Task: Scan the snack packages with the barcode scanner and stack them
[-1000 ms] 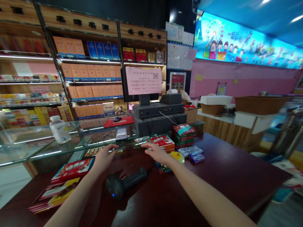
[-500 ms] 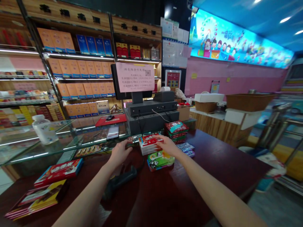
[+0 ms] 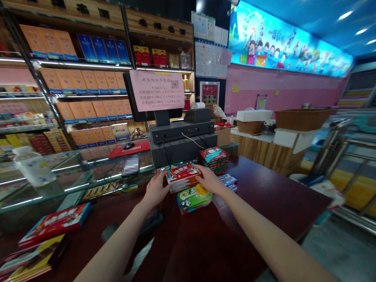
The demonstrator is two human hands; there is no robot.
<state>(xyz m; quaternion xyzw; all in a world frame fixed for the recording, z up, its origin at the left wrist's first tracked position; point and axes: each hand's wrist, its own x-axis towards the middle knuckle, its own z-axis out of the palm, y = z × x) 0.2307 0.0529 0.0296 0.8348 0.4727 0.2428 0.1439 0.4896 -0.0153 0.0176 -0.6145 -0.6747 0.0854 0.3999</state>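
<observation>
- Your left hand (image 3: 157,190) is closed around the left end of a red-and-white snack box (image 3: 182,177), which sits on top of a small stack.
- Your right hand (image 3: 210,179) grips the box's right end, so the box is held between your two hands.
- The box is at the far edge of a dark red counter (image 3: 258,196), just in front of a glass display case (image 3: 96,168).
- A green snack packet (image 3: 194,199) lies just below the box, beside your right wrist.
- A stack of red and green packs (image 3: 214,159) stands just beyond your right hand, with small blue packets (image 3: 227,182) beside it.
- A black barcode scanner (image 3: 147,225) lies under your left forearm, partly hidden.
- More red and yellow boxes (image 3: 54,225) lie at the counter's left side.
- A black cash register (image 3: 182,133) stands straight ahead, with a pink paper sign (image 3: 155,91) on its screen.
</observation>
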